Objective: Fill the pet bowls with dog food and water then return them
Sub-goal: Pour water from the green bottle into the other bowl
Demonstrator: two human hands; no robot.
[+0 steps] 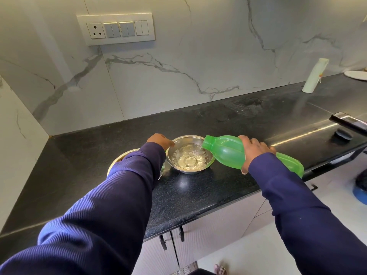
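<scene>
Marble-look wall ran behind a black speckled surface in the kitchen corner, with a switch panel mounted up on the left side. Right hand was wrapped around the middle of a green bottle, so that grip was curled tight on it, thumb underneath and fingers over the top. Bottle was tipped way down to the left, mouth right over the rim of a steel bowl, and water was splashing into that bowl, which sat on the surface roughly in the middle of the view. Left hand was at the far-left edge of the same bowl with the fingers curled down at the rim; couldn't really tell if it was pinching the rim or just touching it. Second bowl sat just beside the first one on the left, mostly hidden under the left sleeve, so no idea what was inside it. Further off to the right there was a white roll leaning against the wall, a white plate at the frame edge, and a black stove edge with a knob. Cabinet doors with dark handles were below the surface.
</scene>
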